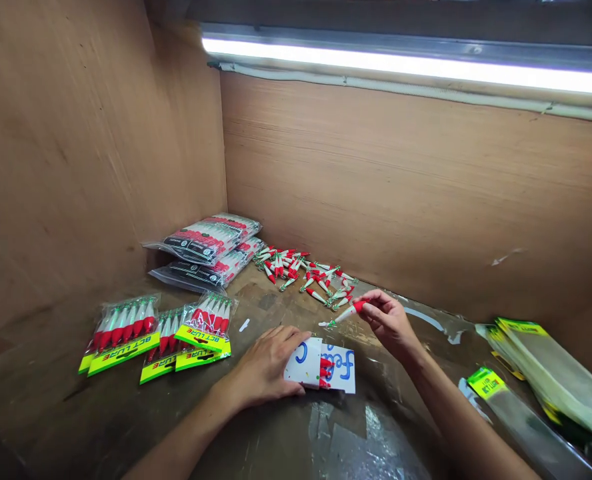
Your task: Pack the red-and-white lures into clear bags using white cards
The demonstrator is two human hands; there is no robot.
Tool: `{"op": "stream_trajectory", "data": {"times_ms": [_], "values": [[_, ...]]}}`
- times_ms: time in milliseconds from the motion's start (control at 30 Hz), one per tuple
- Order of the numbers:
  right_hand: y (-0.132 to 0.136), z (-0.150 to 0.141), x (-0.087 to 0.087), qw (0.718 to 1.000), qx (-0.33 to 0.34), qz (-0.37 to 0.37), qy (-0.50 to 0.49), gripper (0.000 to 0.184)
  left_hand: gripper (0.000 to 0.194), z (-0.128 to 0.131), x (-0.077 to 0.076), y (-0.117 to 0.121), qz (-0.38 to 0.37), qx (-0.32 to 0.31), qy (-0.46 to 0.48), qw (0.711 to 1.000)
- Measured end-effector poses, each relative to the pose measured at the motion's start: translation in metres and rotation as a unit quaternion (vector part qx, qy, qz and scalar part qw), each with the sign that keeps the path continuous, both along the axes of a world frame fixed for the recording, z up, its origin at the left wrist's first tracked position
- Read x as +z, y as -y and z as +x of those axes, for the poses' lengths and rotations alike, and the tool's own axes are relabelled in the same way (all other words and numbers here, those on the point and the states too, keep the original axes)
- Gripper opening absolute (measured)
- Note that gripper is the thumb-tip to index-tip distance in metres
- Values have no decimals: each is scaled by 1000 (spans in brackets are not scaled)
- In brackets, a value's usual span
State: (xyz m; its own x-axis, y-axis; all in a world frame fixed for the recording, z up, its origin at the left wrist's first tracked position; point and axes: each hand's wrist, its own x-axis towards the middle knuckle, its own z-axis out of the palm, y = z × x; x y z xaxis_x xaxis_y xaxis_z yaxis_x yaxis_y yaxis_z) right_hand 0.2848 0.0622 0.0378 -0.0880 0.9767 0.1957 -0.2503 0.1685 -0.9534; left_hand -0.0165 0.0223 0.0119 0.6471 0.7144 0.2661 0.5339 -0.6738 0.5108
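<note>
My right hand (387,319) pinches a red-and-white lure (345,313) by its red end, holding it a little above the bench. My left hand (265,368) lies on a white card with blue lettering (337,364), fingers pressing its left part down. A few red-and-white lures (325,372) lie against the card's middle. A loose heap of the same lures (303,272) sits just beyond my right hand, against the back wall.
Filled lure packets with green-yellow headers (156,333) lie at the left. Stacked sealed bags (209,247) rest in the back left corner. Empty clear packets with green headers (536,373) lie at the right. Plywood walls close in the left and back; a lit tube runs overhead.
</note>
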Motion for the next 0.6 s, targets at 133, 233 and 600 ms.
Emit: {"op": "stream_trajectory", "data": {"times_ms": [133,233,600], "values": [[13,-1,-11,998,-23,53,3,21,90,0,-2,-2,4,15,-13,1000],[17,-6,-14,997,-21,67,7,18,89,0,-4,-4,-4,14,-27,1000],[70,-77,-23,995,-64,73,8,12,48,37,-3,13,-368,51,411,832]]}}
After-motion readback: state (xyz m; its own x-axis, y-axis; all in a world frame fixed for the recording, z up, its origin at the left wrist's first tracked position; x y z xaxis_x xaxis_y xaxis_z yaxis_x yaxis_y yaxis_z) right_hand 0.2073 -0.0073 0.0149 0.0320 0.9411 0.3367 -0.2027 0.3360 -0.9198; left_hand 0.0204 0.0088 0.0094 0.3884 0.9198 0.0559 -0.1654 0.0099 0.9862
